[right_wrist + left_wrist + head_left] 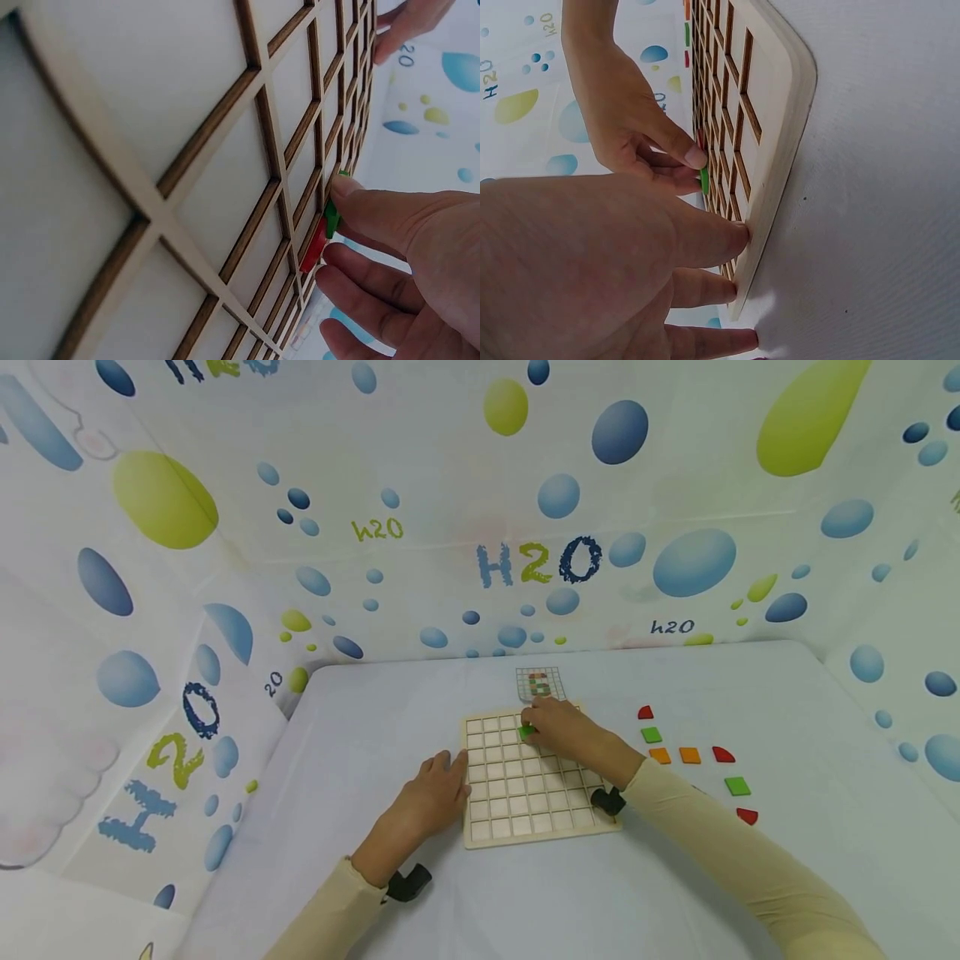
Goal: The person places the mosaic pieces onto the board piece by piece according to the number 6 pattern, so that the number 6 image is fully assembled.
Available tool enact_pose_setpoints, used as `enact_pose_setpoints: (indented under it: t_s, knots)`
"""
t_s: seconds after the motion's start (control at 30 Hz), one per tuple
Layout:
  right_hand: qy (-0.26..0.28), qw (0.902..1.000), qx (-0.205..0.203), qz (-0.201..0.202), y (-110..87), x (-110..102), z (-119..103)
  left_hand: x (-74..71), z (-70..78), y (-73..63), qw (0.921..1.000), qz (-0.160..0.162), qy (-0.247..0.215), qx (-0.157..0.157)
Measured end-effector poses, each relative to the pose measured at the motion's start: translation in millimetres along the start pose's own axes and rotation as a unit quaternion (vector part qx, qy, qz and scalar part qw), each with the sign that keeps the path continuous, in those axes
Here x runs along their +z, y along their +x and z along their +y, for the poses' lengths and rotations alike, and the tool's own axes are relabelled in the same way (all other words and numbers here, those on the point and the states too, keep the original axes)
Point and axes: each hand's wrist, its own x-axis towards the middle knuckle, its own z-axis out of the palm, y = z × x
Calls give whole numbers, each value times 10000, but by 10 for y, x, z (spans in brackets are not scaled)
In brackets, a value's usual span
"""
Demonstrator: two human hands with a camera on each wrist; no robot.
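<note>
A pale wooden grid board (498, 789) lies on the white cloth, its square cells divided by raised strips. Over its far rows my right hand (566, 731) pinches a green tile (527, 732) between thumb and fingers. In the right wrist view the tile (331, 217) is tilted at a cell, with a red piece (313, 247) in the board right beside it. My left hand (431, 793) rests at the board's left edge. Its fairly straight fingers touch the rim in the left wrist view, holding nothing.
Behind the board lies a small card (540, 683) printed with a coloured grid pattern. Right of the board are scattered loose pieces: green squares (737, 786), orange squares (689, 755) and red rounded pieces (723, 754). A patterned curtain (450, 485) stands behind the table.
</note>
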Motion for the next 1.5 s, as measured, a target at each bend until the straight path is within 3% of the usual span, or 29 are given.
enact_pose_setpoints:
  t_s: [0.47, 0.77, 1.2, 1.5]
  knots:
    - [-213, 9992, -168, 308, -27, 12, 10, -1, 6, -1, 10000, 12, -19, 38]
    - [-240, 9992, -157, 274, -41, 11, 20, -5, 15, 0, 10000, 33, -30, 47]
    - [-203, 9996, 74, 200, -65, -29, 69, 1, 8, -9, 10000, 37, -6, 64]
    - [-2, 9995, 251, 170, -133, -113, 221, -13, 7, -11, 10000, 17, 7, 53]
